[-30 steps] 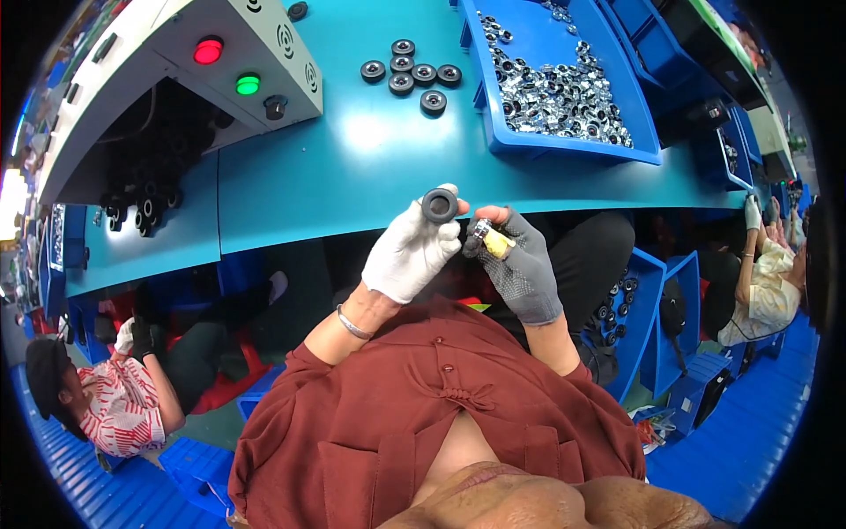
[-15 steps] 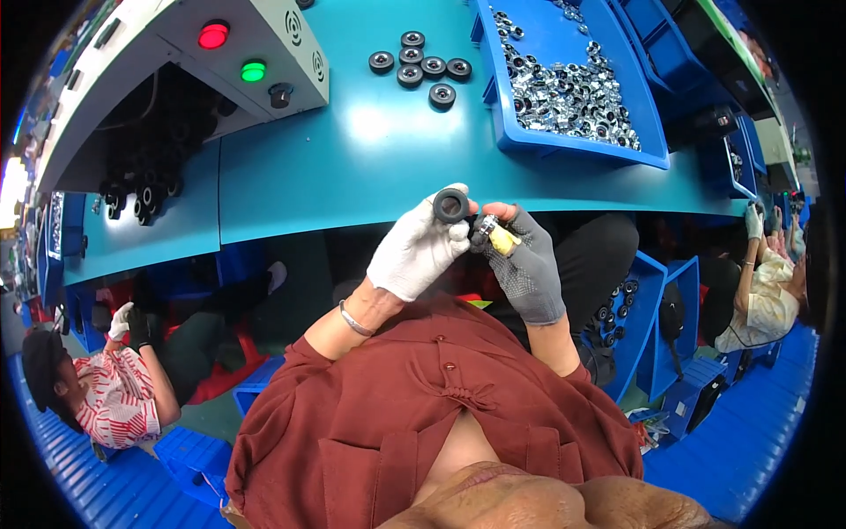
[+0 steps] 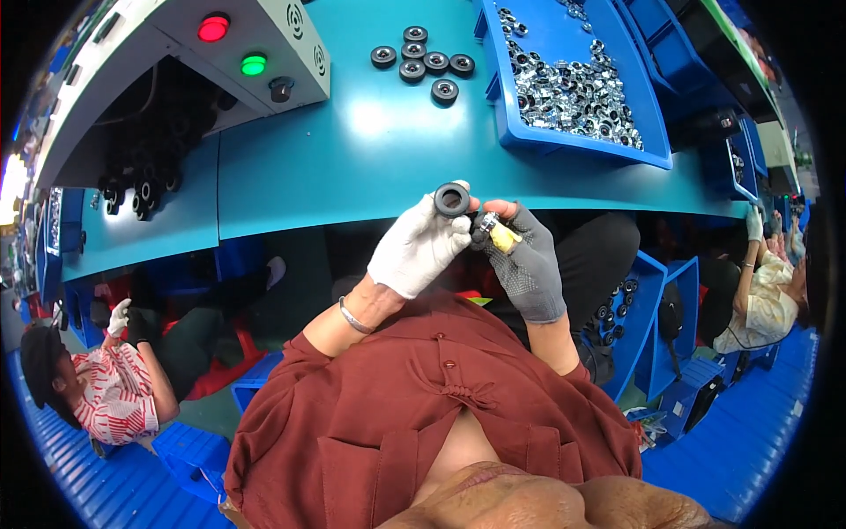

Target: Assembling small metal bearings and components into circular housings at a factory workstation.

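My left hand (image 3: 410,251), in a white glove with bare fingertips, holds a black rubber tyre (image 3: 451,200) between thumb and fingers, its open hole facing up. Close beside it on the right, my right hand (image 3: 529,269) wears a grey dotted glove. Its fingers are closed on a small shiny silver wheel hub (image 3: 487,222). A yellow piece (image 3: 504,238) shows against that hand just below the hub; whether it is held or wrapped on a finger I cannot tell. The tyre and the hub are apart. Both hands are near the front edge of the teal table (image 3: 352,167).
Several finished black wheels (image 3: 436,63) lie on the table. A blue tray (image 3: 582,150) at the back right holds many silver hubs. A white machine (image 3: 264,35) with red and green lights stands left, black tyres (image 3: 145,189) beneath it. Co-workers (image 3: 115,388) sit on both sides.
My hands stay almost in place; the tyre in my left hand has tilted slightly. The co-worker at left has shifted a white-gloved hand a little upward.
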Demonstrator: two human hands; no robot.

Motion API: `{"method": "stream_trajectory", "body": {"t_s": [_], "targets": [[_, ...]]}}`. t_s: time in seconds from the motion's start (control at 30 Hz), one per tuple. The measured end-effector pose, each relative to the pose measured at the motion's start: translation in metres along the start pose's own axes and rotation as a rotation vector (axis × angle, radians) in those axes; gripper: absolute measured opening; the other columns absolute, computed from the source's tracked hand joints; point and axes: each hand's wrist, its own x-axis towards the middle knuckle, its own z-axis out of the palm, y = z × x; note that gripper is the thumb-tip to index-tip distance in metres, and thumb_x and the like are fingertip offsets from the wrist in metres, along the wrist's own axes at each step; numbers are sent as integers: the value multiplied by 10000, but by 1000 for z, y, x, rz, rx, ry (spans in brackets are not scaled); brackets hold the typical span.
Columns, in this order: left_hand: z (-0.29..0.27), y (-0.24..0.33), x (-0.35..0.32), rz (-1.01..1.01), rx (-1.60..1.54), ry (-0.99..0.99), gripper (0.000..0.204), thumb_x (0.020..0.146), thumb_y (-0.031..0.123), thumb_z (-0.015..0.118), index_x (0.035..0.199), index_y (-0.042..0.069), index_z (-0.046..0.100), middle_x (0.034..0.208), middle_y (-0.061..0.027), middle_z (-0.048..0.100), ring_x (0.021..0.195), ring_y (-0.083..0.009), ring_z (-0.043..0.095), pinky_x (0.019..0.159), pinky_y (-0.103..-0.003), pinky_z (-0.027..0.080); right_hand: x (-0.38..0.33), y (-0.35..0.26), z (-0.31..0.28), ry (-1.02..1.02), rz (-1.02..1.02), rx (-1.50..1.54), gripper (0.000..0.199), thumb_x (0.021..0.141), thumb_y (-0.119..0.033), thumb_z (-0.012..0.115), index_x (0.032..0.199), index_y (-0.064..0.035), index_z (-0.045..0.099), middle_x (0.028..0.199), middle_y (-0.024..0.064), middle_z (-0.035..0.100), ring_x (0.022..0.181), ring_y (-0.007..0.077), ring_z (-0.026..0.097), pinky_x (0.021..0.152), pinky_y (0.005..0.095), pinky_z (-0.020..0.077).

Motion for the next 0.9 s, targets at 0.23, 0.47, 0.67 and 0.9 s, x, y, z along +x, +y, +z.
{"method": "stream_trajectory", "body": {"t_s": [0.23, 0.47, 0.67, 0.9], "targets": [[1, -1, -1, -10, -43, -5, 418, 1063, 261, 515, 1365, -25, 471, 1233, -187, 588, 963, -232, 631, 873, -367, 582, 0, 2, -3, -1, 5, 19, 277, 990, -37, 576, 1249, 63, 581, 1108, 93, 653, 965, 132, 626, 871, 267, 511], [-2, -1, -1, -6, -39, -15, 442, 1051, 266, 541, 1367, -32, 465, 1231, -190, 586, 967, -231, 629, 890, -366, 574, -2, 0, -2, 5, 7, 8, 276, 988, -31, 575, 1247, 63, 582, 1099, 93, 655, 961, 133, 628, 876, 272, 513], [2, -3, 0, 28, 175, 10, 457, 1021, 262, 594, 1361, -22, 483, 1216, -160, 595, 951, -205, 619, 849, -339, 559, 5, -8, -7, 46, -153, -241, 296, 937, 5, 620, 1227, 65, 606, 1106, 87, 665, 969, 114, 634, 849, 254, 522], [-2, -8, -1, 65, 309, -5, 440, 1006, 241, 611, 1345, -24, 520, 1193, -132, 610, 967, -201, 625, 855, -345, 554, 15, -26, 14, -22, -396, -922, 235, 842, 13, 665, 1073, -10, 702, 966, 75, 629, 839, 162, 641, 759, 273, 506]]}}
